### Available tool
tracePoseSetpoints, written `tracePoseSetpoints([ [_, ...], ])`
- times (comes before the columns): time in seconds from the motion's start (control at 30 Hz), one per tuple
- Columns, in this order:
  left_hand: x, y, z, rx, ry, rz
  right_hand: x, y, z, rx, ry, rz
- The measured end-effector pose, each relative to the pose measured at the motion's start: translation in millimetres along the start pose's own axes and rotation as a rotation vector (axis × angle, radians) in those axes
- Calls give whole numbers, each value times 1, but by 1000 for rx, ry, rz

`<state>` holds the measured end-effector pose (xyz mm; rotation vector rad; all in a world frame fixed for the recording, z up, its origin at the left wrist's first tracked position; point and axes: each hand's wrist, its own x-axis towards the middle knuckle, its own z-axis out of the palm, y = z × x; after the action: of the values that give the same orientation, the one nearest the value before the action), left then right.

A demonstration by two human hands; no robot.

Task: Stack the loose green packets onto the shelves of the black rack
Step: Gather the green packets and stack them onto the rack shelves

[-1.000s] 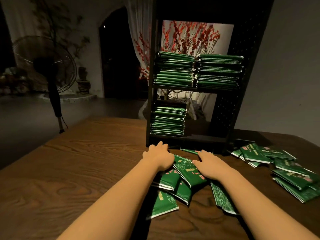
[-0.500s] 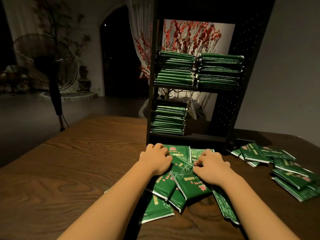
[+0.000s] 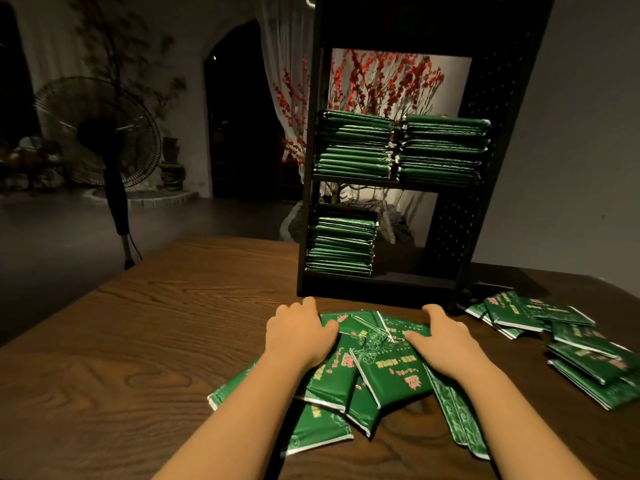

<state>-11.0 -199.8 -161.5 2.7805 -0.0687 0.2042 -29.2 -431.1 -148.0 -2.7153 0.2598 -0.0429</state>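
Note:
A heap of loose green packets lies on the wooden table just in front of the black rack. My left hand rests on the heap's left side, fingers curled over the packets' edges. My right hand lies on the heap's right side, fingers bent onto a packet. The rack's upper shelf holds two full stacks of green packets. Its lower shelf holds one stack at the left, with the right half bare.
A second scatter of green packets lies on the table to the right of the rack. Beyond the table's left edge stands a pedestal fan. Red blossom branches show through the rack's open back.
Both hands have moved apart to the heap's outer sides and slid forward toward the rack. More packets near the rack's foot have come into sight between them.

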Motion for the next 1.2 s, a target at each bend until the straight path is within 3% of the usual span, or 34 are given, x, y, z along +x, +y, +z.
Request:
tracePoseSetpoints([
  [0.2,1,-2,-1,-321,11,101,6,-5,4,300,45,-141],
  [0.43,-1,4,0,-463,42,294,14,-12,10,700,-10,-142],
  [0.53,1,3,0,-538,100,286,15,-10,10,800,-30,-164],
  [0.73,1,1,-2,-719,112,208,4,-14,2,945,111,-345],
  [0.93,0,0,-2,-772,169,258,4,-15,4,920,156,-422],
  [1.1,2,-2,1,-721,154,258,3,-13,8,812,-44,-430],
  [1.2,4,-3,2,-674,120,227,7,-11,10,783,38,-393],
])
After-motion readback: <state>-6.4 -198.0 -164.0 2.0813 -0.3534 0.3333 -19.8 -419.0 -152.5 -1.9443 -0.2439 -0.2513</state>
